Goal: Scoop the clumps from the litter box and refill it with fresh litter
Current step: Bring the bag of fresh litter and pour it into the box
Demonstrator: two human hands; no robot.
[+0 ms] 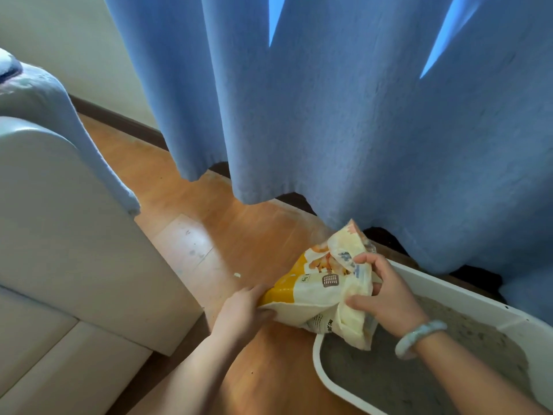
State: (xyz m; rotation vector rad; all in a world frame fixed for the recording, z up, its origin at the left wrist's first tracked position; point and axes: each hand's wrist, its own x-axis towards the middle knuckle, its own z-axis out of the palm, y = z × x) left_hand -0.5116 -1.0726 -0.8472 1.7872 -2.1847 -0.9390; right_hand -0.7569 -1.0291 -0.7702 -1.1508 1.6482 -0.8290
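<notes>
The litter bag [317, 292] is cream with a deep yellow band, orange-pink pictures, grey-blue lettering and a small brown grid square. The litter box [449, 283] is white, and the litter [389, 378] in it is grey with darker specks. The curtain [329, 115] is plain mid blue, with brighter blue slits near its top. The floor [239, 223] is orange-brown wood grain, the skirting [119, 119] dark brown, the wall [74, 40] cream. The sofa [59, 235] is off-white, the cloth [59, 115] over it pale blue-grey. The bangle [419, 336] is milky pale green

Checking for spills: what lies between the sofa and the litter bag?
In the head view, wooden floor with one small pale scrap on it lies between the sofa and the litter bag.
</notes>
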